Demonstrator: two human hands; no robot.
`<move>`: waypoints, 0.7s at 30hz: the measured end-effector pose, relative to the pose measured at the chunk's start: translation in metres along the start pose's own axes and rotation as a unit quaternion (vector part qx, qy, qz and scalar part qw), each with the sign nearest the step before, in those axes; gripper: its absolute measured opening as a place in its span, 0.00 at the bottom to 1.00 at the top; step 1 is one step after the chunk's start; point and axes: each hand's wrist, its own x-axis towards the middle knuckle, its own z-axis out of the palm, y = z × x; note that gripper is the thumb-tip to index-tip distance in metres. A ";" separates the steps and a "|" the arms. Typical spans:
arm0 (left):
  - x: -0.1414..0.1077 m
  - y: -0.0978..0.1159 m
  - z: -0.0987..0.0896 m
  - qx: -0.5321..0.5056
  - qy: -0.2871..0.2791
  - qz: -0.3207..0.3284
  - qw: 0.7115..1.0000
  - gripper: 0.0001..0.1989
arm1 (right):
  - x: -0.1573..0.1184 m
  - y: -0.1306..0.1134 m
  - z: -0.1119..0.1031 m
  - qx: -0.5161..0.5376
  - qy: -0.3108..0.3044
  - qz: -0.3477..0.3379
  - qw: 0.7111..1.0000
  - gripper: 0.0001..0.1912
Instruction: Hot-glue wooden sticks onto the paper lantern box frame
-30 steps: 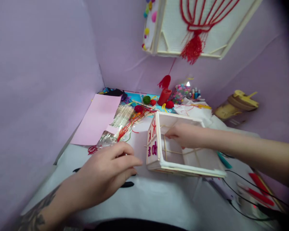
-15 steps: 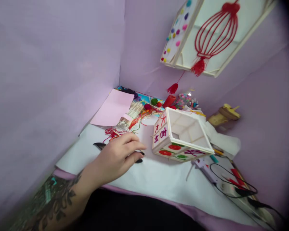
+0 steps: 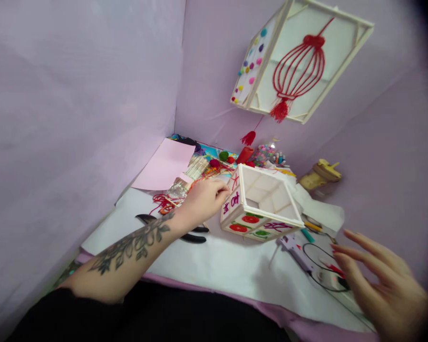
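Observation:
A small box lantern (image 3: 248,213) with a white frame, paper sides and red, green and purple yarn designs sits tilted in view on the white-covered table (image 3: 224,270). At its left side is my left hand (image 3: 210,197), its fingers curled in; whether anything is between them is hidden. Under that forearm lies a cutting tool with black handles (image 3: 194,236), partly covered. My right hand (image 3: 385,280) is raised at the right, open, fingers apart, with nothing in it. It is nearest to the glue gun (image 3: 296,251) and its black cable.
A larger lantern (image 3: 296,71) with a red yarn design hangs above. Behind are pink paper (image 3: 164,166), wooden sticks (image 3: 196,168), red yarn (image 3: 164,202), a jar of pompoms (image 3: 266,154) and a yellowish lidded cup (image 3: 319,173). Purple walls stand close on both sides.
My left hand has moved right and away from me, from above the black-handled tool to the box lantern's side. My right hand has come into view at the right. The camera view has shifted slightly.

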 end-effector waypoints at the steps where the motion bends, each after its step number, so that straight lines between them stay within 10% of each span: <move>1: 0.010 -0.002 0.006 0.003 0.005 0.004 1.000 0.09 | 0.002 -0.010 0.011 -0.007 0.027 -0.014 1.000 0.07; 5: 0.032 -0.007 0.026 0.014 0.008 0.018 1.000 0.10 | 0.011 -0.037 0.038 0.018 0.111 -0.046 0.993 0.08; 21: 0.043 -0.009 0.033 0.065 -0.014 0.037 0.997 0.11 | -0.010 -0.018 0.055 0.081 0.102 0.027 0.991 0.10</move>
